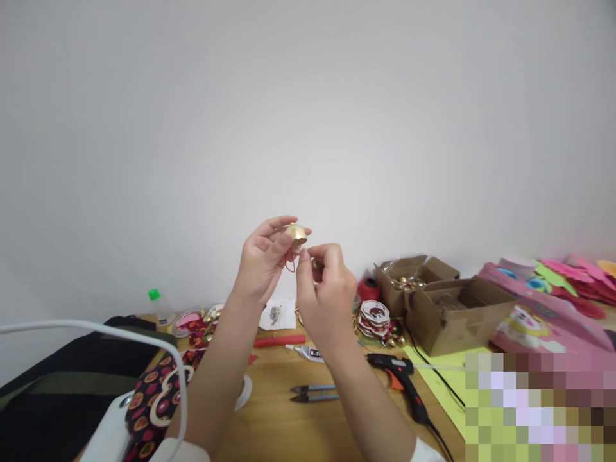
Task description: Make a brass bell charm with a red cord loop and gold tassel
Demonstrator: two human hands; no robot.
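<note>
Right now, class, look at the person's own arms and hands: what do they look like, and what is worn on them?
Both forearms are bare. A white left sleeve and a white right sleeve show only at the bottom edge of the picture. The left hand and right hand wear no gloves, and no ring, watch or bracelet shows.

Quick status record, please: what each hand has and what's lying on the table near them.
left hand: raised above the table, fingers holding a gold bell
right hand: fingertips pinched just under the gold bell; what they grip is too small to tell
red cord: loop hanging below the gold bell, between the hands
table: snips, glue tube, glue gun, cardboard boxes at right
</note>
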